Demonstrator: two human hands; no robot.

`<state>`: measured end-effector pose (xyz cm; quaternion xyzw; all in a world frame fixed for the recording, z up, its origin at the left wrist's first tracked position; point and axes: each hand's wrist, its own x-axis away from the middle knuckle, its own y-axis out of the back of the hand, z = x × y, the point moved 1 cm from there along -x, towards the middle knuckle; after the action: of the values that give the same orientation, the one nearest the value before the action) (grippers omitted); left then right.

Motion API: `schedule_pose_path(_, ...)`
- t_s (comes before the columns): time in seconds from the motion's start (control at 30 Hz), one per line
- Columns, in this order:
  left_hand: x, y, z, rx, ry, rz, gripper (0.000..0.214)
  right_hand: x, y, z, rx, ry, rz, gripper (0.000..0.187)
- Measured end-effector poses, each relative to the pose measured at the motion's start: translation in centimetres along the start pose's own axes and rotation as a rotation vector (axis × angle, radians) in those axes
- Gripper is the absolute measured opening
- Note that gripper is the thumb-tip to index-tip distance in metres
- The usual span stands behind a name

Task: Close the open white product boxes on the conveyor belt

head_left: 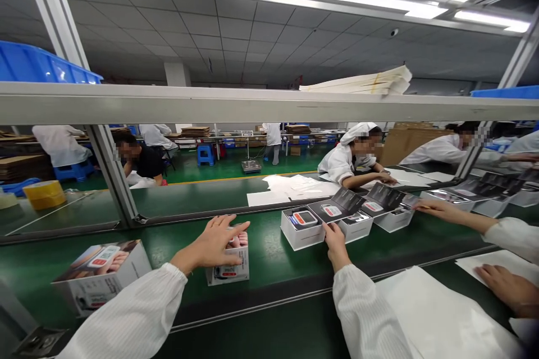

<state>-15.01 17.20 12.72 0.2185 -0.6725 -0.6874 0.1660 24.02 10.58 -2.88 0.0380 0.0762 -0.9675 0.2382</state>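
My left hand [214, 244] is over a small closed printed box [231, 274], its fingers stretched out and thumb apart. The palm hides part of the box's top; whether it presses on it I cannot tell. My right hand [336, 244] has its fingers closed at the front right corner of an open white box [301, 233]. Inside that box lies a device with a grey screen and red-orange marking [305, 217]. A dark lid [343, 203] stands raised just above my right fingers.
Another closed printed box [103, 275] sits at left on the green belt [265, 258]. More open boxes [393, 216] line the right side, where a co-worker's hand [438, 207] reaches in. White sheets [438, 308] lie in front. A metal shelf beam [252, 105] crosses above.
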Motion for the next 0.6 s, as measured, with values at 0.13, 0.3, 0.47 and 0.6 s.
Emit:
schedule_pose_path(0.13,-0.4,-0.3,-3.7,-0.001,-0.091,-0.308,0.063,1.8,-1.0,-0.1,0.039,0.120,0.028,0.068)
schedule_pose_path(0.3,-3.6,-2.0,-8.7,0.095,-0.166,-0.478,0.062,3.9,-1.2,0.8,0.283,0.355,0.146,0.060)
schedule_pose_path(0.47,-9.4,-7.2,-9.8,0.446,0.042,-0.283,0.083,4.9,-1.4,0.6,0.332,0.300,0.330,0.050)
schedule_pose_path(0.6,-10.9,-11.7,-9.3,0.565,0.163,-0.216,0.098,5.4,-2.2,0.5,0.217,0.195,0.448,0.055)
